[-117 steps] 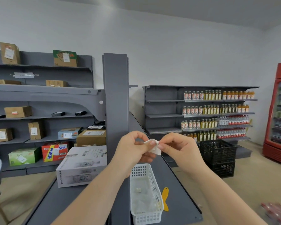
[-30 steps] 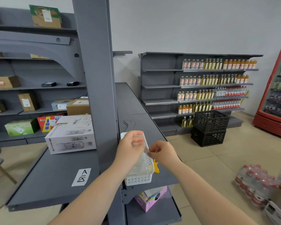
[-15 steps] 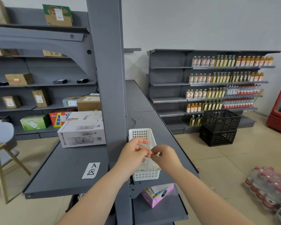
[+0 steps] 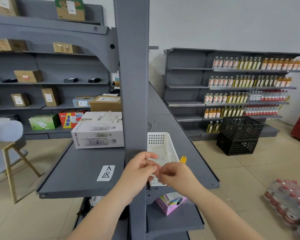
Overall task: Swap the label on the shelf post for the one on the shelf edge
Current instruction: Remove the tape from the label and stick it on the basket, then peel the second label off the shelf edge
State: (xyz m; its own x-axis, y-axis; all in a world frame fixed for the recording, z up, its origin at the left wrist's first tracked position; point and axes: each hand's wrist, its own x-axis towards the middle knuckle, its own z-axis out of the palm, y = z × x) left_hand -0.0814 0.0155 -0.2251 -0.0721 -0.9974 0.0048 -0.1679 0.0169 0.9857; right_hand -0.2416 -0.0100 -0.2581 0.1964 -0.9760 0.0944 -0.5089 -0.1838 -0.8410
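Pinching something tiny, perhaps a label, left hand (image 4: 140, 168) and right hand (image 4: 173, 174) meet over the seemingly empty white basket (image 4: 164, 144).

White wall (image 4: 215, 23), beige floor (image 4: 241, 170) — grey shelving (image 4: 185, 87).
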